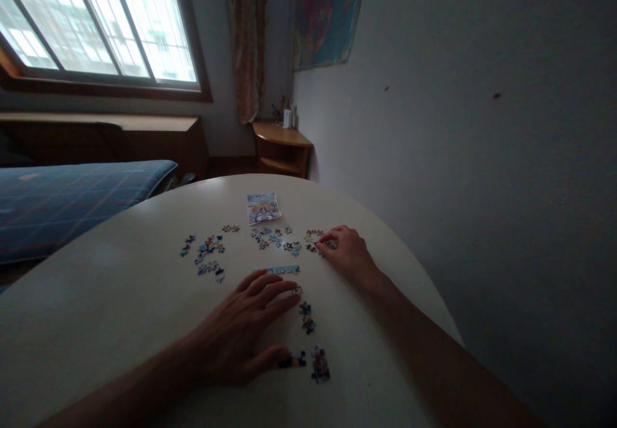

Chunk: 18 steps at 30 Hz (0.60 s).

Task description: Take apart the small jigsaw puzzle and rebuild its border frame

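Observation:
My left hand (243,325) lies flat on the white round table (120,306), fingers stretched out, fingertips beside a short joined strip of puzzle pieces (283,269). A few loose pieces (308,325) lie just right of it. My right hand (347,251) reaches farther out, its fingers curled and pinching at a small cluster of puzzle pieces (314,238). Whether it grips one piece is too small to see. More scattered pieces (207,251) lie to the left, and a small printed picture card (263,207) rests beyond them.
A pale wall runs close along the table's right edge. A bed with a blue plaid cover (72,200) stands to the left, a wooden corner shelf (282,145) at the back, and a window (96,23) above a wooden ledge.

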### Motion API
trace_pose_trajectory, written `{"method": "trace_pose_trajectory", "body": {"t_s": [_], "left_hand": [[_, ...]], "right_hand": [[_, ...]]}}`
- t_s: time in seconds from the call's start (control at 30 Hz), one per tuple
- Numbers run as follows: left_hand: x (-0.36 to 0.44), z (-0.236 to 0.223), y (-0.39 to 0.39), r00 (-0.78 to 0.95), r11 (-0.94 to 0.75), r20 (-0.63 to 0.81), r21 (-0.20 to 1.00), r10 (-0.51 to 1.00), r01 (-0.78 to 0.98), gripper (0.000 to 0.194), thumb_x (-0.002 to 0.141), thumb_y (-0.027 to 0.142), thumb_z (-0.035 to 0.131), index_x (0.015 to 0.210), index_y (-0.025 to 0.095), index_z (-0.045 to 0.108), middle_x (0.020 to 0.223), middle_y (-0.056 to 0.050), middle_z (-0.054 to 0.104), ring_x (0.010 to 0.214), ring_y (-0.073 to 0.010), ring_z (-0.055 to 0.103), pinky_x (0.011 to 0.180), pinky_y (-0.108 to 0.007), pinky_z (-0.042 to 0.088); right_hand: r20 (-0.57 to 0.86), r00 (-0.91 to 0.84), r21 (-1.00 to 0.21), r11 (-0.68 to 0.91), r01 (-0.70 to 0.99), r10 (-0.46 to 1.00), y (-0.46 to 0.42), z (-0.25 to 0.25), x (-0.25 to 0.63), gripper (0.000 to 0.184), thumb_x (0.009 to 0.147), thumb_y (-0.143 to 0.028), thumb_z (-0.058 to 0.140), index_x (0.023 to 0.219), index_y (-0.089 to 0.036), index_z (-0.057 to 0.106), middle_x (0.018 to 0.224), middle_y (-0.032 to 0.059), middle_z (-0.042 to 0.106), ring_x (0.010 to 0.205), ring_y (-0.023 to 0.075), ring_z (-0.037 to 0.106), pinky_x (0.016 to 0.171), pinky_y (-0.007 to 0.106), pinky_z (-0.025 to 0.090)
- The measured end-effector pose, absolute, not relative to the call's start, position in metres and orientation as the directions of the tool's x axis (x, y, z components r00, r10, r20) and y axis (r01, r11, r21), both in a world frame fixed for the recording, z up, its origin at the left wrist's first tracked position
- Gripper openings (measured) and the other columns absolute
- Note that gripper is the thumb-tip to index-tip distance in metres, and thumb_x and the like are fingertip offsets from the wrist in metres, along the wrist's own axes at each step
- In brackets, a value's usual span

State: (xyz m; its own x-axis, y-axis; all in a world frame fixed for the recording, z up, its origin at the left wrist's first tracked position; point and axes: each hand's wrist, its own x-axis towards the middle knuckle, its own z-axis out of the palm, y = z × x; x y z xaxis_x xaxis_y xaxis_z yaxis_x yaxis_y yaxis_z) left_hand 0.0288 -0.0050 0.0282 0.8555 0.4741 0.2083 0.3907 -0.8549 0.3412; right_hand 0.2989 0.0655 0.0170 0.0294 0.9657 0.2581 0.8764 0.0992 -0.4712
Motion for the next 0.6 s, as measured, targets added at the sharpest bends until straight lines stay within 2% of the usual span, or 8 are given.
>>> {"method": "trace_pose_trajectory", "body": {"t_s": [0.17, 0.47, 0.6], "left_hand": [[0.032, 0.037, -0.007, 0.917, -0.893, 0.167, 0.346, 0.361, 0.289, 0.063, 0.092, 0.048, 0.057, 0.148, 0.026, 0.04, 0.15, -0.008, 0.048, 0.134, -0.0329, 0.046, 0.117, -0.054, 0.029], [0.033, 0.037, -0.008, 0.925, -0.894, 0.184, 0.375, 0.332, 0.246, 0.064, 0.091, 0.05, 0.059, 0.147, 0.026, 0.042, 0.14, -0.008, 0.058, 0.128, -0.0308, 0.052, 0.119, -0.052, 0.027], [0.033, 0.036, -0.009, 0.932, -0.905, 0.171, 0.345, 0.32, 0.248, 0.065, 0.091, 0.053, 0.057, 0.147, 0.024, 0.041, 0.142, -0.009, 0.056, 0.129, -0.0316, 0.05, 0.118, -0.054, 0.026]], "right_hand": [[0.172, 0.053, -0.445, 0.03, 0.895, 0.984, 0.066, 0.02, 0.299, 0.012, 0.082, -0.033, 0.071, 0.087, -0.024, 0.077, 0.111, 0.0084, 0.068, 0.109, 0.0302, 0.055, 0.091, 0.045, 0.041], [0.222, -0.038, -0.455, 0.138, 0.88, 0.974, 0.061, 0.024, 0.296, 0.01, 0.085, -0.029, 0.069, 0.091, -0.023, 0.073, 0.097, 0.0052, 0.075, 0.106, 0.0278, 0.059, 0.094, 0.048, 0.036], [0.211, -0.094, -0.528, 0.195, 0.827, 0.973, 0.054, 0.031, 0.298, 0.013, 0.085, -0.027, 0.068, 0.096, -0.024, 0.076, 0.097, 0.004, 0.076, 0.1, 0.0239, 0.065, 0.095, 0.043, 0.041]]}}
